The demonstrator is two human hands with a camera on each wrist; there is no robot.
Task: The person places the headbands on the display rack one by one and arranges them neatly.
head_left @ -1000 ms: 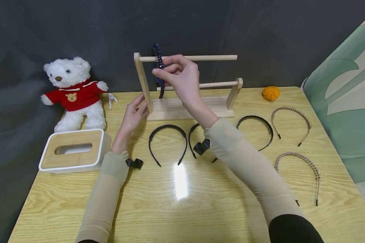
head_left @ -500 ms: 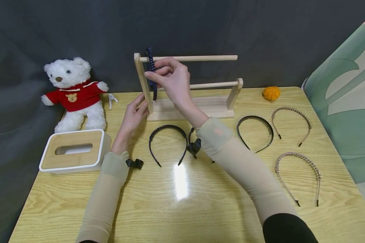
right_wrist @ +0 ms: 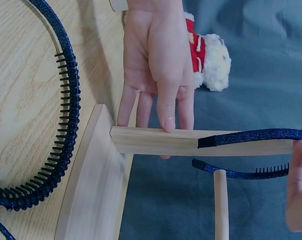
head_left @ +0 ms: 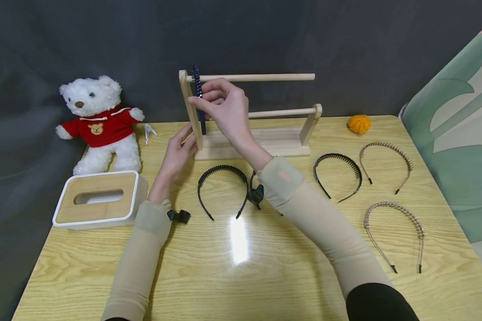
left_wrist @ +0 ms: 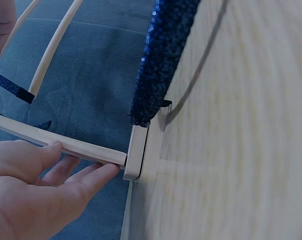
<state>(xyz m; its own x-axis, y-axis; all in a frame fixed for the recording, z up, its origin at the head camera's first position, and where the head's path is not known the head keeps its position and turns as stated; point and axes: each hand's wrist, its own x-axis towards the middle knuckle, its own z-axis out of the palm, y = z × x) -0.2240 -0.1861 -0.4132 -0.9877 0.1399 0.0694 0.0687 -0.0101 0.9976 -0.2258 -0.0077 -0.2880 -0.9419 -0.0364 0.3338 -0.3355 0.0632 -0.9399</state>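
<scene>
Steadying the rack (head_left: 279,137), apparently, the left hand (head_left: 176,150) pinches one post (head_left: 186,88), while the right hand (head_left: 228,110), grip narrow, holds a headband (head_left: 197,84) astride the top rod (head_left: 269,77).

The tabletop (head_left: 297,276) is pale, shiny wood with a yellowish grain, and a bright patch of light shines just below the centre of the frame. A white tissue box (head_left: 98,214) with a wooden lid lies at the left, in front of a white teddy bear (head_left: 104,136) in a red top at the upper left. A small white clip (head_left: 146,133) lies just beside the bear. The base of a wooden rack (head_left: 273,140) stands upper centre. Below it lie a dark toothed headband (head_left: 223,167) and a second dark headband (head_left: 252,178), mostly hidden. Right of centre lies a black headband (head_left: 337,156); at the right, an upper brownish headband (head_left: 385,143) and a lower pinkish headband (head_left: 393,205). An orange ball (head_left: 359,124) sits at the upper right.
</scene>
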